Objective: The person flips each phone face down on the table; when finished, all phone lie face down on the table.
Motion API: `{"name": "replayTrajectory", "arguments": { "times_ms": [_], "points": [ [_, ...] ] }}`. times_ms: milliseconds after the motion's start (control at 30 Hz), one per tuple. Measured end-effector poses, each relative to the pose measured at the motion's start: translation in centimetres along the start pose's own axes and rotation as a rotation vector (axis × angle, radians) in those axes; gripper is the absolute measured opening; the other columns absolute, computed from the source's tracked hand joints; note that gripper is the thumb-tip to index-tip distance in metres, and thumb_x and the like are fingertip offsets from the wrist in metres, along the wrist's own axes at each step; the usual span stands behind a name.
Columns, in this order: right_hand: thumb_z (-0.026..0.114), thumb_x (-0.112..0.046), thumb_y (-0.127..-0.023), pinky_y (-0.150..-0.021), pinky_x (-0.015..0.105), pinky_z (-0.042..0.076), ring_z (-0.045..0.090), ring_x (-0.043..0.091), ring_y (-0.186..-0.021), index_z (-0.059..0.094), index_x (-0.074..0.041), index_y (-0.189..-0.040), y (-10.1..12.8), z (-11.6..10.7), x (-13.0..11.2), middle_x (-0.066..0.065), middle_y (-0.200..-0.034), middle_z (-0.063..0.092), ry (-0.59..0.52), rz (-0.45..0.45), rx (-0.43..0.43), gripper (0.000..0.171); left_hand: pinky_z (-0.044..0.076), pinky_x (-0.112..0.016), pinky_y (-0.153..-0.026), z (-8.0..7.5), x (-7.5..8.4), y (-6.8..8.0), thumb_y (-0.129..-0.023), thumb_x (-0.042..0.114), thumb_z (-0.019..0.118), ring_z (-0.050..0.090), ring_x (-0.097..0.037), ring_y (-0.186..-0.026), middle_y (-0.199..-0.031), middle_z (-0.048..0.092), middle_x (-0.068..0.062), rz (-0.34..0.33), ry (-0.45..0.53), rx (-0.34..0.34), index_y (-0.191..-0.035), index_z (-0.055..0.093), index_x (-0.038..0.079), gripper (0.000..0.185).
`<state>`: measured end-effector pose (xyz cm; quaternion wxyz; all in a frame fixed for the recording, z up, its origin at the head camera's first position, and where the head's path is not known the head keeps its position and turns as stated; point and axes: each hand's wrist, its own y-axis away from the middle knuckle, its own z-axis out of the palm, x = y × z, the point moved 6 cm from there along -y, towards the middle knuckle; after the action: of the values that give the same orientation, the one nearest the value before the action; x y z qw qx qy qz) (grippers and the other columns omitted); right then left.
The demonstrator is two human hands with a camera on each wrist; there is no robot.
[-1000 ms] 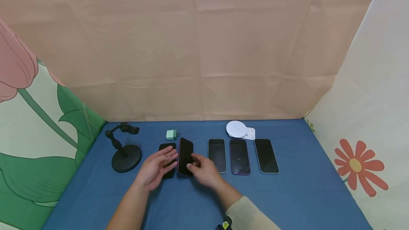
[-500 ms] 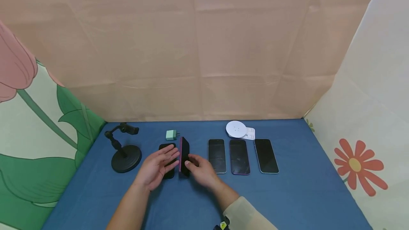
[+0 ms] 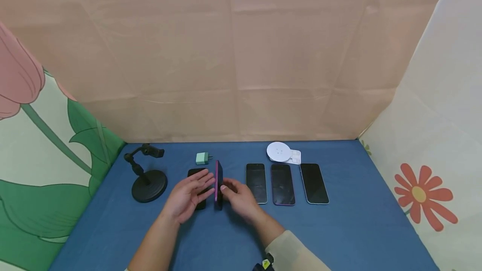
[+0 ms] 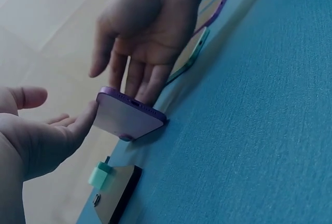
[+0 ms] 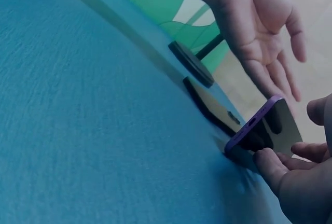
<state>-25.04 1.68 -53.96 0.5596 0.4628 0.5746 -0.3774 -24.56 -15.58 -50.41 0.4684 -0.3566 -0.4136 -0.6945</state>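
Observation:
A purple-edged phone [image 3: 219, 175] stands on its long edge between my hands, almost upright, its black screen facing right. My left hand [image 3: 188, 198] has its palm turned toward the phone's back, the fingers stretched out. In the left wrist view, one left finger touches the upper edge of the phone [image 4: 127, 117]. On the screen side is my right hand [image 3: 242, 200]. Its lower fingers touch the screen near the table in the right wrist view, while the right thumb [image 5: 316, 111] stays apart. A black phone [image 3: 201, 205] lies face up, partly hidden under my left hand.
Three phones lie in a row to the right: one [image 3: 256, 183], another with a purple edge [image 3: 283, 184], and a third [image 3: 314, 183]. Behind them sits a white round charger [image 3: 278, 152]. A green plug adapter [image 3: 202, 158] and a black phone stand [image 3: 149, 186] are farther left.
The purple-edged phone has turned from a tilted, screen-up lean to nearly upright on its edge. My left fingers have shifted slightly right, and my right thumb has come off the screen.

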Motion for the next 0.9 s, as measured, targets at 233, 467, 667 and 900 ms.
{"name": "replayTrajectory", "arguments": {
  "times_ms": [233,467,667,900],
  "points": [
    [0.057,-0.034,-0.107,-0.107,0.053,0.050,0.066,0.030,-0.122,0.055,-0.003,-0.148,0.3,-0.6,-1.1,0.013,-0.139,0.063,0.029,-0.028,0.006,0.051,0.047,-0.051,-0.109,0.5,-0.5,-0.3,-0.109,0.009,0.046,0.047,-0.032,-0.144,-0.157,0.047,-0.017,-0.020,0.000,0.000,-0.156,0.041,0.004,0.047],
    [0.057,-0.035,-0.107,-0.108,0.056,0.048,0.062,0.031,-0.126,0.057,-0.007,-0.147,0.5,-1.0,-1.1,0.011,-0.141,0.062,0.051,-0.015,0.032,0.048,0.046,-0.052,-0.109,0.9,-1.0,-0.2,-0.109,0.007,0.044,0.046,-0.035,-0.145,-0.160,0.042,-0.022,-0.024,0.025,-0.023,-0.155,0.041,0.001,0.047],
    [0.058,-0.033,-0.107,-0.106,0.054,0.050,0.064,0.030,-0.123,0.058,-0.006,-0.146,0.7,-1.5,-1.3,0.011,-0.138,0.064,0.043,-0.037,0.050,0.047,0.045,-0.052,-0.111,1.1,-1.4,-0.3,-0.110,0.010,0.045,0.046,-0.036,-0.145,-0.161,0.041,-0.022,-0.031,0.004,-0.040,-0.156,0.040,0.004,0.047],
    [0.059,-0.030,-0.106,-0.099,0.046,0.055,0.065,0.028,-0.118,0.058,-0.003,-0.144,0.8,-1.9,-1.1,0.014,-0.136,0.064,0.039,-0.052,0.071,0.046,0.033,-0.055,-0.120,0.6,-2.0,-0.7,-0.108,0.010,0.049,0.038,-0.034,-0.150,-0.163,0.037,-0.020,-0.043,-0.052,0.004,-0.159,0.037,0.006,0.052]
  ]
}}
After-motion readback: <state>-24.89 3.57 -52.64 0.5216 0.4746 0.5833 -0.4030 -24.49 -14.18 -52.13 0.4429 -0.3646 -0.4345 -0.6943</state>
